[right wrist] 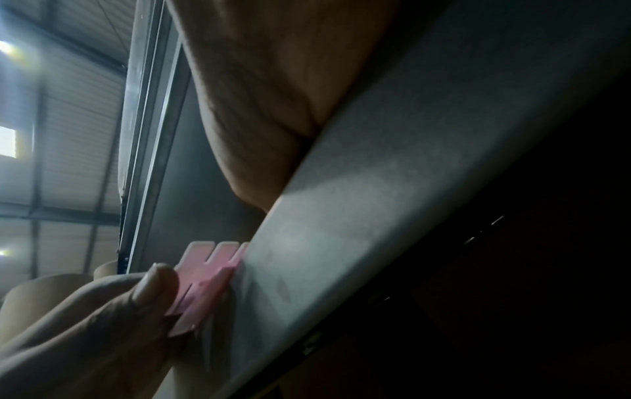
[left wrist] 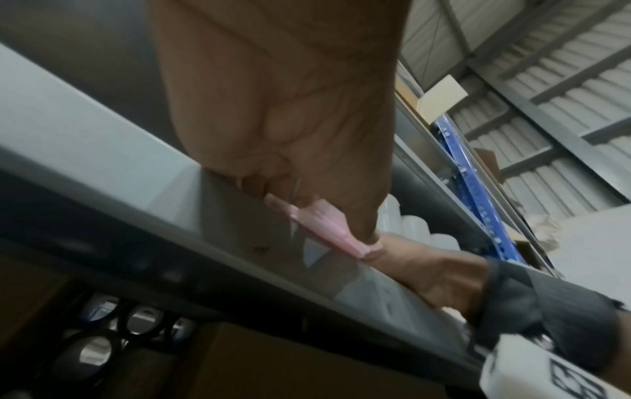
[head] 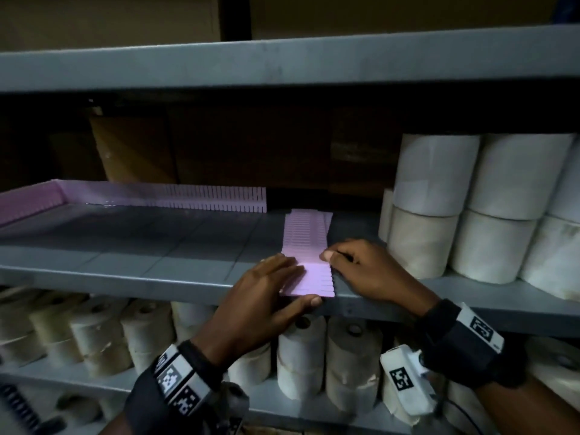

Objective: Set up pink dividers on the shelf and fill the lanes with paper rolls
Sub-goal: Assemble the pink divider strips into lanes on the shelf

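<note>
A stack of pink slotted divider strips (head: 306, 240) lies flat on the grey shelf (head: 157, 265), running from the front edge towards the back. My left hand (head: 301, 282) pinches its near end, fingers on top and thumb under the front lip; the left wrist view shows the strip ends (left wrist: 328, 229) at the edge. My right hand (head: 334, 262) grips the stack's right side, thumb on top, fingers curled. One pink divider (head: 201, 197) stands along the back, another (head: 28, 202) along the left side. White paper rolls (head: 470, 208) are stacked two high at the right.
The upper shelf's beam (head: 282, 61) hangs close above. Several more paper rolls (head: 301, 356) fill the shelf below. Brown cartons (head: 135, 149) sit in the dark behind the back divider. Bare shelf surface lies between the left divider and the flat stack.
</note>
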A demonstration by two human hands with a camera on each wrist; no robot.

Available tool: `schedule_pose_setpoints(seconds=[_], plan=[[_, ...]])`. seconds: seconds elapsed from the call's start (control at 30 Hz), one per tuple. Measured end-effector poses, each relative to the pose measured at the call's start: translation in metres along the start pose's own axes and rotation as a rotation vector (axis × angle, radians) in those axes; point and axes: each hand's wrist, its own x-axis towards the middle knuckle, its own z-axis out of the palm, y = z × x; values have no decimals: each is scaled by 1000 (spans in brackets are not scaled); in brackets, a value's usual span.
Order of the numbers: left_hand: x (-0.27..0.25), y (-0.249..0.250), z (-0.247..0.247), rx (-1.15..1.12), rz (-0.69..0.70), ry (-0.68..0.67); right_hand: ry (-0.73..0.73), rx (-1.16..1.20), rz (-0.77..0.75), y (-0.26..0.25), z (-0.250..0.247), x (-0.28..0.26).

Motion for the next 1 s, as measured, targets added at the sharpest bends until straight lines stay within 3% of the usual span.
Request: schedule_pose_setpoints(seconds=[0.13, 0.27, 0.43, 0.57, 0.73, 0.87, 1.0], plan=[[-2, 7, -7, 6, 138, 72, 16, 100, 4, 2, -2, -2], [-8, 0, -20, 28, 231, 247, 76, 181, 55, 3, -4, -4], [-17, -23, -58, 77, 165, 613, 225, 148, 78, -4, -4, -7], [-31, -49, -89, 8, 16, 787, 313, 70, 64, -14, -6, -3], [-51, -63, -110, -571, -136, 810, 264, -21, 94, -30, -18, 13], [-71, -73, -127, -716, -182, 802, 134, 14, 83, -57, -23, 26], [-91, -89, -152, -775, -242, 779, 155, -6, 47, -92, -17, 42]])
